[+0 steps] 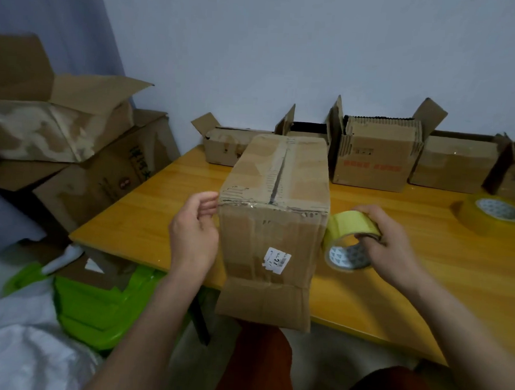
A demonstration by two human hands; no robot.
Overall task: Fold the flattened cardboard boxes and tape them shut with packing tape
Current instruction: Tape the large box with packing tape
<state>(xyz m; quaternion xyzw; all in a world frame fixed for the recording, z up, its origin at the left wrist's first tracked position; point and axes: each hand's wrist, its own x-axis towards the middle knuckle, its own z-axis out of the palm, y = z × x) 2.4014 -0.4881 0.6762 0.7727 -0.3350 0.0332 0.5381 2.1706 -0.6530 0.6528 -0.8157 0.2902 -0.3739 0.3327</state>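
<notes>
A worn brown cardboard box stands at the front edge of the yellow wooden table, its top flaps folded together with a dark seam down the middle. A white label is stuck on its near face, and a flap hangs down past the table edge. My left hand rests against the box's left side near the top corner, fingers loosely curled. My right hand grips a roll of yellowish packing tape just right of the box, fingers hooked through its core.
A second, larger tape roll lies at the table's right. Several open cardboard boxes line the back edge by the wall. More boxes are stacked at left beyond the table. A green plastic tub sits below the left corner.
</notes>
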